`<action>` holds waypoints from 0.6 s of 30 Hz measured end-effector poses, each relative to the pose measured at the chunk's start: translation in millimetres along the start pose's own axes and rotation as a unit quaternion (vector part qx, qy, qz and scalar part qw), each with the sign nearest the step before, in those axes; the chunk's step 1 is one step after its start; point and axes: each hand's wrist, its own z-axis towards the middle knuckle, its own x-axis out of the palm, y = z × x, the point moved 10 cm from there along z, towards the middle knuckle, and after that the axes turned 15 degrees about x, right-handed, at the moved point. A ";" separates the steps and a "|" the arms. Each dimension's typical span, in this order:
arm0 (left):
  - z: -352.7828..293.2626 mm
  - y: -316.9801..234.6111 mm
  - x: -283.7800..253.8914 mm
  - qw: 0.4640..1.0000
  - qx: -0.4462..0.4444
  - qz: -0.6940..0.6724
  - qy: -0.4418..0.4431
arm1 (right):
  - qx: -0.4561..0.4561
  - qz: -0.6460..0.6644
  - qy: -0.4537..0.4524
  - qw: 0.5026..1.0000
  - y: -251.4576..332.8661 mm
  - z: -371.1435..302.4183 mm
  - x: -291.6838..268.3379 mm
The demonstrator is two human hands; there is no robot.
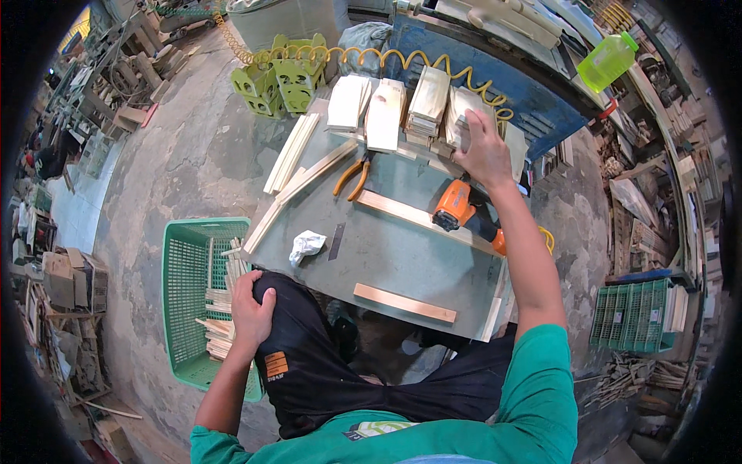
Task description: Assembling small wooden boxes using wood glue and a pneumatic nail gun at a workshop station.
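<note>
My right hand reaches to the far right of a grey work table. Its fingers are apart and rest on a stack of flat wooden pieces; whether it grips any is unclear. Below that hand lies an orange nail gun, partly hidden by my forearm, beside a long wooden strip. My left hand lies on my left knee, fingers stretched out, holding nothing. Three more wooden stacks stand along the far edge: one left, one middle and one taller.
Orange-handled pliers, a crumpled white wad, a dark flat strip and a short wooden strip lie on the table. A green basket of sticks stands at left. A coiled yellow hose runs behind the stacks.
</note>
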 end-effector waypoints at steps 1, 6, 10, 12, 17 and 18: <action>-0.1 -0.3 0.1 1.000 0.004 0.004 0.001 | 0.013 0.023 -0.012 1.000 -3.3 -2.0 -9.5; -0.4 -1.7 -1.3 1.000 0.005 0.007 -0.001 | 0.055 0.078 -0.041 0.995 -19.0 -6.9 -43.2; 10.5 -31.7 -5.3 0.995 0.058 0.078 0.009 | 0.073 0.167 -0.095 0.979 -34.6 -16.0 -76.4; 18.5 -64.3 -0.3 0.984 0.111 0.139 0.013 | 0.142 0.210 -0.053 0.966 -51.4 -21.5 -74.0; 68.5 -166.6 91.9 0.961 0.169 -0.211 0.063 | 0.092 0.176 -0.057 0.978 -41.5 -29.1 -86.7; 81.3 -184.3 125.0 0.923 0.119 -0.350 0.109 | 0.084 0.168 -0.053 0.981 -38.0 -30.3 -87.2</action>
